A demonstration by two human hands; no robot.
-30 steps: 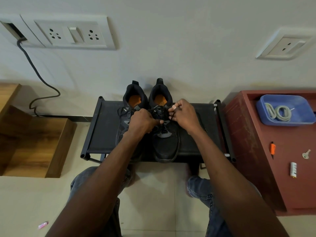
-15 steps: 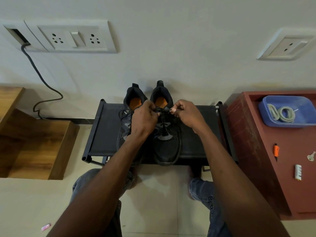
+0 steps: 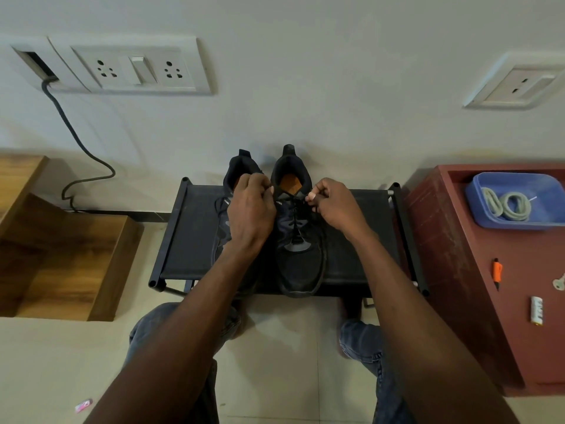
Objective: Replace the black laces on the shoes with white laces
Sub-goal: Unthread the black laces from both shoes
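Two black shoes stand side by side on a low black rack (image 3: 195, 240), toes toward me. The right shoe (image 3: 301, 255) shows its orange insole and black lace (image 3: 296, 223) down the tongue. The left shoe (image 3: 237, 172) is mostly hidden under my left hand (image 3: 250, 209). My left hand pinches one end of the right shoe's black lace near the collar. My right hand (image 3: 334, 206) pinches the other end on the opposite side. The white laces (image 3: 506, 205) lie coiled in a blue tray (image 3: 547, 191) at the right.
A dark red cabinet (image 3: 477, 316) at the right carries the tray, an orange cutter (image 3: 497, 269), a key (image 3: 559, 283) and a small white object (image 3: 536, 310). Wooden steps (image 3: 61, 258) stand at the left. A black cable (image 3: 79, 145) hangs from wall sockets (image 3: 134, 68). My knees are below the rack.
Both hands moved from the middle of the right shoe's lacing up toward its collar and drew apart, pulling the black lace ends outward. The knot bunch between them is gone.
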